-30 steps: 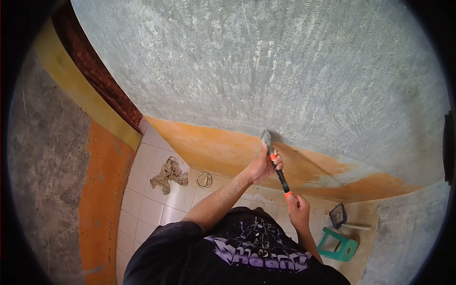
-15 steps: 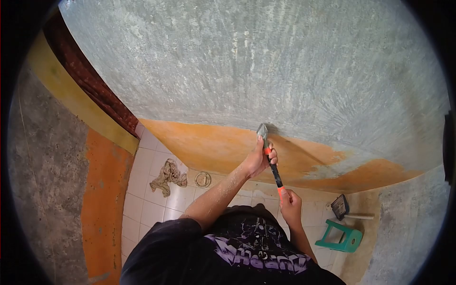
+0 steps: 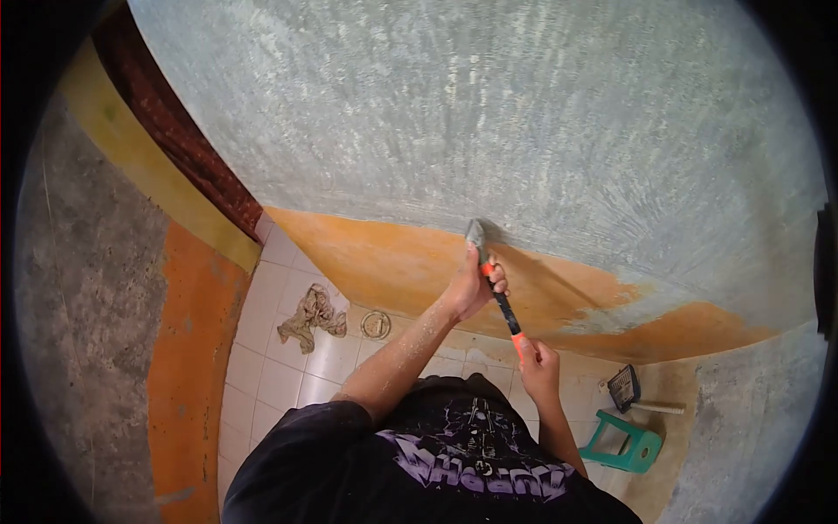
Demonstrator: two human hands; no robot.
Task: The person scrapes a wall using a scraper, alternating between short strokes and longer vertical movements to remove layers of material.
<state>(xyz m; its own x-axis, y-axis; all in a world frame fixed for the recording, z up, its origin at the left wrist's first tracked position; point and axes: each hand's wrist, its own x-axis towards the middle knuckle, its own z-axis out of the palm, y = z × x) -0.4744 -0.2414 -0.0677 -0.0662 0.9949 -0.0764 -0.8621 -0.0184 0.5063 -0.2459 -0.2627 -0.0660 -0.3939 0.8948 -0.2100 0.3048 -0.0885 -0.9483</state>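
Note:
A long-handled scraper [image 3: 506, 316], black with orange bands, slants up to the wall. Its grey metal head [image 3: 475, 231] meets the wall around the line where the scratched grey surface [image 3: 471, 131] borders the orange paint [image 3: 367, 249]. My left hand [image 3: 472, 290] is closed around the upper part of the tool, just below the head, with the thumb laid along it. Lower down, my right hand [image 3: 539, 362] grips the orange end of the handle. Pale specks cover my left forearm.
On the tiled floor lie a crumpled brown cloth [image 3: 312, 318] and a round drain-like fitting [image 3: 375, 325]. A green plastic stool [image 3: 630, 444] and a dark dustpan-like item [image 3: 623, 389] with a pale handle stand at the right. A dark red curtain [image 3: 175, 122] hangs at the left.
The scraper's head has shifted slightly left along the wall, and the handle slants a little more. Both hands keep their hold. The whole view has moved slightly.

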